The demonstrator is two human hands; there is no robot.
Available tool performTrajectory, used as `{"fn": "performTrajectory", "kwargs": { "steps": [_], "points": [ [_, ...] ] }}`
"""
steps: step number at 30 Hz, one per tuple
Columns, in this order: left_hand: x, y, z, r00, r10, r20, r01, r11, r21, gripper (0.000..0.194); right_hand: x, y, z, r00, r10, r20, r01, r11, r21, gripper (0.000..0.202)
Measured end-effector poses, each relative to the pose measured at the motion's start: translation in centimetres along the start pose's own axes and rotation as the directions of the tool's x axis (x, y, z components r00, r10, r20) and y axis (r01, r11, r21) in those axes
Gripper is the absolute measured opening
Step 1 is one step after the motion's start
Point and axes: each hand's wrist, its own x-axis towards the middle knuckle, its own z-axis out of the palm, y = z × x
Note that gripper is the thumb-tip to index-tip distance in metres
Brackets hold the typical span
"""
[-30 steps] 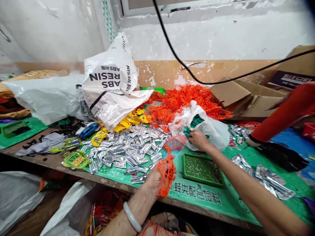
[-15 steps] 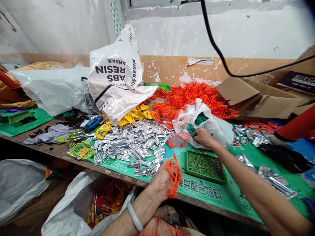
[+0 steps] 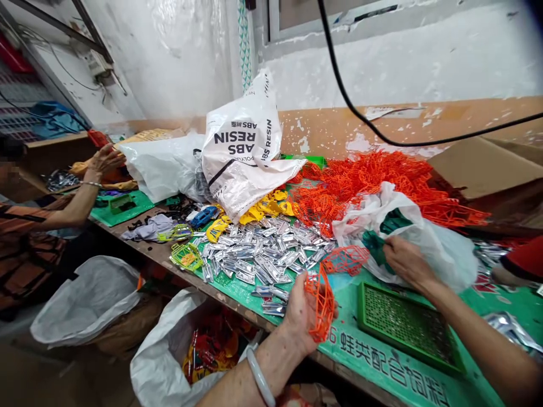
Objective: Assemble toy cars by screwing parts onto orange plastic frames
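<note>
My left hand point(image 3: 300, 314), with a pale bangle at its wrist, grips an orange plastic lattice frame point(image 3: 321, 308) over the table's front edge. My right hand point(image 3: 407, 260) reaches into the mouth of a white plastic bag point(image 3: 441, 249). Its fingers are curled against dark green pieces point(image 3: 374, 249); what they pinch is hidden. Another orange lattice frame point(image 3: 345, 260) lies flat between the two hands. A green perforated tray point(image 3: 407, 322) with small dark bits sits below my right hand. Left of it spread many silvery parts point(image 3: 258, 254).
A heap of orange frames point(image 3: 382, 175) lies at the back, beside a cardboard box point(image 3: 487, 169). A white ABS resin sack point(image 3: 241, 141) stands behind yellow parts point(image 3: 265, 209). Open sacks point(image 3: 156, 339) stand below the table edge. A co-worker's hand point(image 3: 104, 161) is at the far left.
The view has swung left, bringing a co-worker into sight. My left hand has turned, its palm side and the orange frame showing more. My right hand stays at the bag's mouth.
</note>
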Motion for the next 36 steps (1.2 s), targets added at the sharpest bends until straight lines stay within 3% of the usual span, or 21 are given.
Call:
{"fn": "performTrajectory", "kwargs": {
  "steps": [3, 6, 9, 11, 14, 17, 20, 24, 27, 32, 36],
  "points": [
    [-0.2, 0.4, 0.3, 1.000, 0.026, 0.002, -0.026, 0.999, -0.026, 0.060, -1.8, -1.1, -1.9, 0.991, 0.136, 0.018, -0.137, 0.986, 0.093, 0.018],
    [-0.3, 0.4, 0.8, 0.995, 0.085, 0.046, -0.084, 0.996, -0.035, 0.041, -5.3, -3.5, -4.0, 0.992, 0.077, 0.105, -0.104, 0.951, 0.290, 0.016],
    [-0.3, 0.5, 1.1, 0.987, 0.101, 0.125, -0.097, 0.995, -0.036, 0.014, -8.8, -6.8, -5.9, 0.957, -0.105, 0.271, -0.113, 0.725, 0.680, 0.013],
    [-0.1, 0.5, 1.3, 0.981, 0.078, 0.176, -0.074, 0.997, -0.030, 0.006, -10.1, -8.6, -6.8, 0.928, -0.167, 0.332, -0.173, 0.596, 0.784, 0.010],
    [0.0, 0.4, 1.6, 0.969, 0.057, 0.242, -0.055, 0.998, -0.017, 0.008, -10.4, -9.7, -7.2, 0.912, -0.213, 0.350, -0.200, 0.515, 0.834, 0.006],
    [-0.2, 0.1, 1.7, 0.956, 0.071, 0.284, -0.079, 0.997, 0.018, 0.012, -9.7, -9.2, -6.8, 0.895, -0.287, 0.341, -0.143, 0.539, 0.830, 0.014],
    [-0.4, 0.0, 1.6, 0.960, 0.016, 0.280, -0.036, 0.997, 0.066, 0.015, -8.9, -8.7, -5.7, 0.920, -0.304, 0.245, -0.011, 0.607, 0.795, 0.021],
    [-0.3, -0.5, 1.8, 0.979, -0.082, 0.188, 0.069, 0.995, 0.075, 0.020, -8.4, -9.4, -3.1, 0.984, -0.168, 0.064, 0.071, 0.687, 0.723, 0.021],
    [0.0, -1.0, 2.3, 0.989, -0.083, 0.124, 0.079, 0.996, 0.035, 0.020, -8.4, -10.4, -1.0, 0.994, -0.028, -0.103, 0.089, 0.752, 0.653, 0.024],
    [0.5, -1.2, 2.2, 0.995, 0.020, 0.100, -0.031, 0.994, 0.107, 0.021, -8.7, -11.6, 0.3, 0.968, 0.010, -0.252, 0.142, 0.802, 0.580, 0.036],
    [0.8, -1.0, 1.6, 0.980, 0.133, 0.147, -0.157, 0.974, 0.161, 0.032, -9.2, -12.0, 0.1, 0.969, -0.013, -0.247, 0.151, 0.824, 0.546, 0.024]
  ]
}}
